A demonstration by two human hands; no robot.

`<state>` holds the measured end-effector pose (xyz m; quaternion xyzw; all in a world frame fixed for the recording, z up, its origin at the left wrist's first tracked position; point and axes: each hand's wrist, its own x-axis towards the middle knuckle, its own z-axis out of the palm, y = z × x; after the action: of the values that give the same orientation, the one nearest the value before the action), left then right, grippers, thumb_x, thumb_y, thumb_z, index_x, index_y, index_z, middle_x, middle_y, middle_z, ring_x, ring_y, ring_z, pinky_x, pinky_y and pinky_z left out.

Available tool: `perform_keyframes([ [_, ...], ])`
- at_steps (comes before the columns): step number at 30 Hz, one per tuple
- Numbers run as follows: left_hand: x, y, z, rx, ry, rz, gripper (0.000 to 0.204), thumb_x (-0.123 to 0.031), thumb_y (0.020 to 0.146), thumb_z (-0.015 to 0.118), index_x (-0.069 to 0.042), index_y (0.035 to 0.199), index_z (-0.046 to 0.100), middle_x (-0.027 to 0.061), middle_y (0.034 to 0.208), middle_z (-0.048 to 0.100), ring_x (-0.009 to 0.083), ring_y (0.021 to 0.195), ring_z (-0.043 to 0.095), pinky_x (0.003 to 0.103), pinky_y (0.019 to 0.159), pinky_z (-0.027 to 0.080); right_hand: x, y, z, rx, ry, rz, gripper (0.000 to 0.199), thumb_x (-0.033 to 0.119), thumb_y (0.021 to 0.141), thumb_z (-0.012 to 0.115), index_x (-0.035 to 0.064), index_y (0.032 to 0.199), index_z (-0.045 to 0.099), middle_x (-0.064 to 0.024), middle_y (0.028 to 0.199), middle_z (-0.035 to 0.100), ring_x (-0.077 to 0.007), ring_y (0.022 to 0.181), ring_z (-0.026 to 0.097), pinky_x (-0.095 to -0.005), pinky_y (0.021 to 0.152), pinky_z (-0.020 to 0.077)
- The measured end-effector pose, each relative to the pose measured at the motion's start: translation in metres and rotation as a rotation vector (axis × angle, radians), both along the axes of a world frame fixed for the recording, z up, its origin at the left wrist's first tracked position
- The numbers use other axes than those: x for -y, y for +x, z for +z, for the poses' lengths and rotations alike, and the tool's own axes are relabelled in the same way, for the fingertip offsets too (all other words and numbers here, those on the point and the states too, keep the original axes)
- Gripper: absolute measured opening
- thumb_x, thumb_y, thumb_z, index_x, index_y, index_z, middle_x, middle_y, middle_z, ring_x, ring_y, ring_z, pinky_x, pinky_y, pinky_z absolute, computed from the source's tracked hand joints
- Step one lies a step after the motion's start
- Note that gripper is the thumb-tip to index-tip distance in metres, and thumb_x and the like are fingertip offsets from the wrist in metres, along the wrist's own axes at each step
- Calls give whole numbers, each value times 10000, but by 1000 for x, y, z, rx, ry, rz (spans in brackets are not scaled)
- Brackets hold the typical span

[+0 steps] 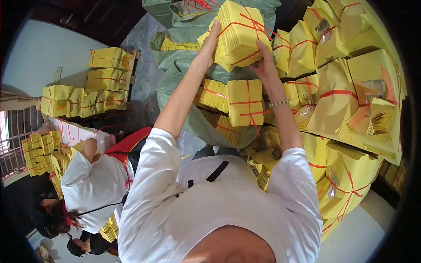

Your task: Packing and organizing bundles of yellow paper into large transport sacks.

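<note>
Between my two hands is a thick bundle of yellow paper (241, 39), tied crosswise with red string. My left hand (209, 47) presses on its left side, and my right hand (265, 63) grips its lower right corner, the thumb up against the side. The bundle is held tilted above a large green woven sack (175, 90) that gapes open. Inside the sack, another tied yellow bundle (244, 103) lies nearest my forearms. More bundles (215, 92) are packed beside it, partly hidden by the sack's folds and my arms.
Large yellow paper packages (335, 92) tied in red are piled high at the right. Another green sack (175, 35) stands at the far side. On the left, bundles (83, 103) are stacked by the wall, and a person in a white shirt (94, 188) works near a second person (90, 245).
</note>
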<state>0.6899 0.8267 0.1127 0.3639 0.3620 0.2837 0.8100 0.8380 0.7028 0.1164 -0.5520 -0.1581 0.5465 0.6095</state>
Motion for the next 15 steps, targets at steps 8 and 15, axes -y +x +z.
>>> perform_keyframes([
  [8,63,-72,52,178,89,36,782,-587,855,517,-22,1368,344,130,1371,433,225,1243,448,366,1027,379,38,-71,62,308,249,17,574,284,815,694,44,1263,427,-50,1124,553,-155,1055,519,-316,935,398],
  [15,112,-115,45,216,45,271,766,-547,817,559,-10,1329,367,145,1329,464,256,1210,476,396,1018,393,68,-112,43,280,227,25,887,315,778,739,26,1404,182,-109,1294,418,-192,1203,419,-330,993,376],
])
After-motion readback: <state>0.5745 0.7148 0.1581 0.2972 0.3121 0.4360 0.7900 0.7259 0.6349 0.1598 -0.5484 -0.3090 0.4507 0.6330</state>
